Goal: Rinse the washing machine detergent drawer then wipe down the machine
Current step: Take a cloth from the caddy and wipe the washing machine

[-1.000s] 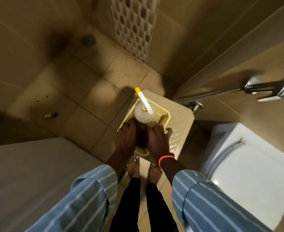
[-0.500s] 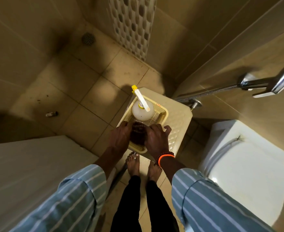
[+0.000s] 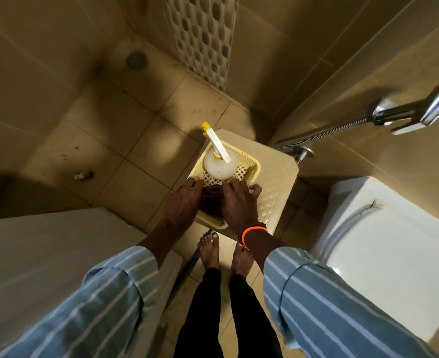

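A yellow perforated basket (image 3: 252,168) sits on a cream plastic stool (image 3: 277,182) in front of my bare feet. In its far end stands a white spray bottle (image 3: 219,167) with a yellow nozzle. A dark brown cloth (image 3: 211,202) lies in the near end. My left hand (image 3: 183,202) and my right hand (image 3: 239,205) hold the cloth from either side, fingers reaching over it toward the bottle. The white washing machine top (image 3: 45,254) fills the lower left. No detergent drawer is visible.
A white toilet (image 3: 383,254) stands close on the right. A chrome hand shower (image 3: 420,112) with its hose hangs on the right wall. The tiled floor has a drain (image 3: 136,59) in the far corner and a small object (image 3: 84,175) lying at left.
My hands have drawn slightly apart over the basket, so more of the dark cloth shows between them. The bottle and basket have not moved.
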